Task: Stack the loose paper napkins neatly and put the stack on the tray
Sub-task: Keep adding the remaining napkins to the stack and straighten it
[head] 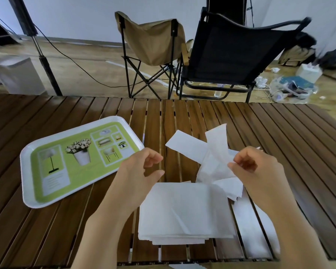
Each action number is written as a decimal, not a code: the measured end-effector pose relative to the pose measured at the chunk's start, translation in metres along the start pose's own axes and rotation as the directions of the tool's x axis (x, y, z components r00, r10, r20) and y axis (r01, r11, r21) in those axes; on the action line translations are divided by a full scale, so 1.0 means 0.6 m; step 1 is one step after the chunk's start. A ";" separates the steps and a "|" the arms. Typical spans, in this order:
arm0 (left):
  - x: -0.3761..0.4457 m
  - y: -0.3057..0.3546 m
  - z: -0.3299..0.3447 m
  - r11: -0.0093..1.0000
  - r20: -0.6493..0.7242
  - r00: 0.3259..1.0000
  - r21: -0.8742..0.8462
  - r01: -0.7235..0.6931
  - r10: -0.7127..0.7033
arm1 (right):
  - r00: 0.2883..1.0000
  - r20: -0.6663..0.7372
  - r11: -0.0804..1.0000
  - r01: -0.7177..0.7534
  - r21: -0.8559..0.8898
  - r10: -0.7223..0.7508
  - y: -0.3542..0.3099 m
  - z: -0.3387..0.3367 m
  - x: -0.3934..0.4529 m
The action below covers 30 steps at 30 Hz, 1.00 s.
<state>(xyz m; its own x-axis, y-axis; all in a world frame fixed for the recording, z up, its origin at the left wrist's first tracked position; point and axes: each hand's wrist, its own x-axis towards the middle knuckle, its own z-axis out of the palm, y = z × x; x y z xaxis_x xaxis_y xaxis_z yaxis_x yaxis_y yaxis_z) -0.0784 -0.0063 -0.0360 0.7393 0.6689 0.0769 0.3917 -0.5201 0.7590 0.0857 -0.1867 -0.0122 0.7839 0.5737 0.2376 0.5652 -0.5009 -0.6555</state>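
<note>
A stack of white paper napkins (184, 212) lies on the slatted wooden table (279, 133) near its front edge. My right hand (254, 167) pinches a loose napkin (215, 150) that hangs lifted and partly unfolded above the far right corner of the stack. More loose napkins (188, 146) lie behind and to the right of it. My left hand (142, 169) hovers above the stack's left side with its fingers loosely curled and holds nothing. The white tray (27, 152) with a green picture inside sits on the table to the left, with nothing on it.
Beyond the table's far edge stand a tan folding chair (151, 41) and a black folding chair (231, 53). A light stand pole (41, 55) and a white bin (16, 74) are at the far left. Clutter and cables (291, 86) lie on the floor at the right.
</note>
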 end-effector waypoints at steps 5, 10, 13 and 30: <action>-0.001 0.017 0.004 0.981 0.013 0.999 -0.187 -0.046 0.049 | 0.962 -0.037 0.953 0.273 0.129 -0.271 -0.036 -0.005 -0.006; -0.004 0.013 0.005 0.974 -0.039 0.999 -0.224 -0.025 0.017 | 0.949 -0.095 0.935 0.312 0.169 -0.300 -0.042 0.013 -0.008; -0.003 0.018 0.006 0.965 0.009 1.000 -0.261 0.001 0.001 | 0.972 -0.103 0.914 0.234 0.331 -0.211 -0.054 0.022 -0.011; -0.014 0.042 -0.010 0.651 0.344 0.937 -0.697 0.301 -0.065 | 0.941 0.335 0.293 -0.306 0.906 -0.055 -0.071 0.007 -0.015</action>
<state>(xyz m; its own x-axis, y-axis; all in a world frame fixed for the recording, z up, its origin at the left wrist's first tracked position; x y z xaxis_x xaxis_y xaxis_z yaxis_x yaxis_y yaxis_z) -0.0781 -0.0214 -0.0137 0.8553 0.4780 -0.1999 0.0961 0.2328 0.9678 0.0531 -0.1677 0.0106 0.6201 0.7843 0.0191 -0.3069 0.2650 -0.9141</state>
